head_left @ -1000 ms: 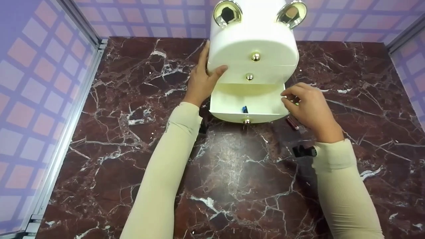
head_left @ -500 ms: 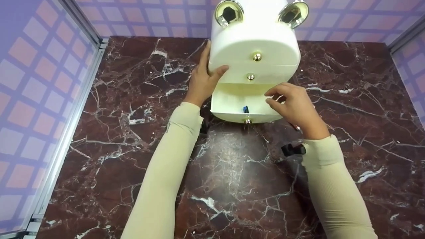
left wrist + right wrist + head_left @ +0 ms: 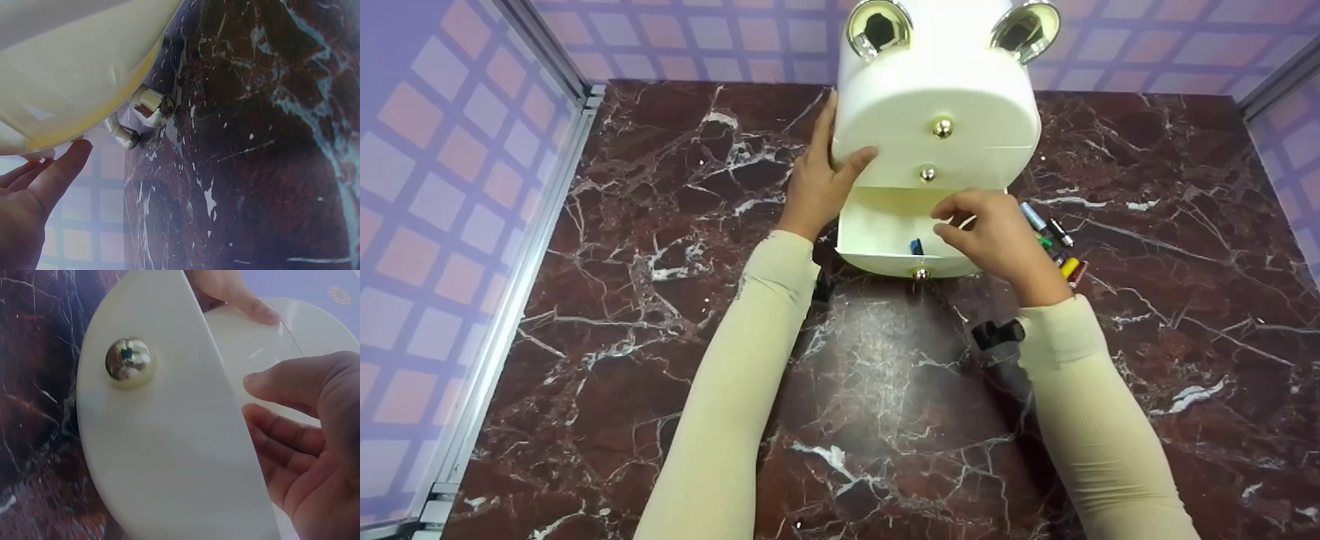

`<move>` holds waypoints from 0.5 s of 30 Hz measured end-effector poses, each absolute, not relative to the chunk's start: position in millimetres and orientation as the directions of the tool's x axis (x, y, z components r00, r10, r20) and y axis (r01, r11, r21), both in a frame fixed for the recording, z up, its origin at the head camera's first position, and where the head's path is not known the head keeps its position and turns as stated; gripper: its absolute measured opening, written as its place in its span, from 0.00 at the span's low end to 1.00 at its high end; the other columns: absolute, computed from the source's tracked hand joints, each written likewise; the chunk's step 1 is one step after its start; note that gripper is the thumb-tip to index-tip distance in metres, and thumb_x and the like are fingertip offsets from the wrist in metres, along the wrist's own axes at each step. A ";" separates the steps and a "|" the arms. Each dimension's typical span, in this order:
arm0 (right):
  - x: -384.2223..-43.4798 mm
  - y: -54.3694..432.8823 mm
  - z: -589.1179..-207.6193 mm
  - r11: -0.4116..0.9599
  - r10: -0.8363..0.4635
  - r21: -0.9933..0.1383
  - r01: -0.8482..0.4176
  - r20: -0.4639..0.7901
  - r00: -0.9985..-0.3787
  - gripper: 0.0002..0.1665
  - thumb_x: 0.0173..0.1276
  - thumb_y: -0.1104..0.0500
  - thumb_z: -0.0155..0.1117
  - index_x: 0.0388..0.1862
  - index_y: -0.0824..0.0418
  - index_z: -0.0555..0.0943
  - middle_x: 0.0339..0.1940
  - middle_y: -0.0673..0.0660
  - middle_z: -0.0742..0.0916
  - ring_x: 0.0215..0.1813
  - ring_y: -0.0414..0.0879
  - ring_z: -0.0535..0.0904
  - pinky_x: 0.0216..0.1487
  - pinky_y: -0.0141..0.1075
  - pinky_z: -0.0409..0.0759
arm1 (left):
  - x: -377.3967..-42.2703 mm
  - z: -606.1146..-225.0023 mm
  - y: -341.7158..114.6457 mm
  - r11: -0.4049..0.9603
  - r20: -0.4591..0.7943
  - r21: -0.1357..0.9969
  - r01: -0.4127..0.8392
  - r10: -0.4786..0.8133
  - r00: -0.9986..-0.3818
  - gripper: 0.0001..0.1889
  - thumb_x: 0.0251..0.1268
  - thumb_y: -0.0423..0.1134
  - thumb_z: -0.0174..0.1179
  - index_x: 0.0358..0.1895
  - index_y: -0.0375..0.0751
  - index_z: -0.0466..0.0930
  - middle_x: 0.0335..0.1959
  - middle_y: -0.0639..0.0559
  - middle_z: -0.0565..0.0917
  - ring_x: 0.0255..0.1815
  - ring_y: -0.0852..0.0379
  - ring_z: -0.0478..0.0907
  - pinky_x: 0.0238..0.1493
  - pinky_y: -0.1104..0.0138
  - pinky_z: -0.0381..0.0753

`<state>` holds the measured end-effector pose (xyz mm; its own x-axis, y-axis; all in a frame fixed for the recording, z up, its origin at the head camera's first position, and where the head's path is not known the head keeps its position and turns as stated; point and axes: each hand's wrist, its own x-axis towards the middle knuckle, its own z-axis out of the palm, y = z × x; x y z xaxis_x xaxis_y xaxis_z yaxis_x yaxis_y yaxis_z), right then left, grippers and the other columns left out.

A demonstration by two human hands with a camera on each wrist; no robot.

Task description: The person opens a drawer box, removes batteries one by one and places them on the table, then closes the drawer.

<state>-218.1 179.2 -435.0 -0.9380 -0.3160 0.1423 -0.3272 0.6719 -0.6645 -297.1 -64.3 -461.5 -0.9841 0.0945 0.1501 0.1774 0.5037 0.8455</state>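
Observation:
A white rounded cabinet point(image 3: 885, 157) with gold knobs stands at the back of the table. Its bottom drawer point(image 3: 877, 264) is pulled out, and a small blue-and-black piece point(image 3: 916, 247) lies inside near the drawer front. My left hand point(image 3: 817, 184) rests on the cabinet's left side, fingers along the wall and thumb on the front face. Over the right part of the drawer is my right hand point(image 3: 986, 232), its fingers loosely bent. In the right wrist view, thumb and index finger stand slightly apart beside the drawer's top edge, with nothing seen between them.
Right of the drawer, several small coloured cylinders lie on the marbled table point(image 3: 660, 360), among them a light blue one point(image 3: 1033, 217), a black one point(image 3: 1061, 232) and a yellow one point(image 3: 1069, 268). Two shiny round ornaments point(image 3: 879, 30) top the cabinet. Checked walls point(image 3: 697, 45) enclose the table.
My right hand has moved left from beside the drawer to over its inside, uncovering the coloured cylinders. My left hand stays on the cabinet.

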 end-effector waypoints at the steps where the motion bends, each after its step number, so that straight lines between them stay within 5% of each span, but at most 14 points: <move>1: -219.2 177.4 -435.5 0.671 -0.319 -0.666 -0.325 0.136 -0.938 0.10 0.63 0.62 0.66 0.42 0.64 0.86 0.40 0.60 0.88 0.39 0.51 0.84 0.44 0.45 0.85 | -297.0 -461.5 -64.4 0.504 0.151 0.845 0.178 0.094 -0.984 0.50 0.51 0.78 0.52 0.76 0.75 0.38 0.45 0.45 0.84 0.45 0.54 0.81 0.57 0.57 0.78; 9: -225.6 165.2 -439.9 0.687 -0.332 -0.668 -0.285 0.059 -0.941 0.11 0.63 0.63 0.65 0.42 0.67 0.84 0.41 0.63 0.88 0.39 0.55 0.84 0.45 0.45 0.81 | -296.8 -461.6 -64.2 0.517 0.167 0.836 0.185 0.081 -0.983 0.50 0.52 0.76 0.54 0.77 0.74 0.39 0.59 0.44 0.80 0.51 0.53 0.80 0.60 0.58 0.76; 15: -229.2 159.1 -442.3 0.767 -0.338 -0.586 -0.261 -0.022 -0.941 0.11 0.61 0.61 0.65 0.42 0.65 0.84 0.40 0.61 0.88 0.41 0.54 0.83 0.46 0.47 0.81 | -296.4 -461.4 -63.9 0.512 0.173 0.837 0.192 0.084 -0.981 0.50 0.54 0.74 0.55 0.77 0.70 0.40 0.53 0.44 0.82 0.46 0.54 0.80 0.58 0.58 0.77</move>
<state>-229.2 159.1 -442.3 -0.9410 -0.3376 -0.0222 -0.2614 0.7671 -0.5859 -296.4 -63.9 -461.4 -0.9813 0.0836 0.1734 0.1915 0.5119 0.8374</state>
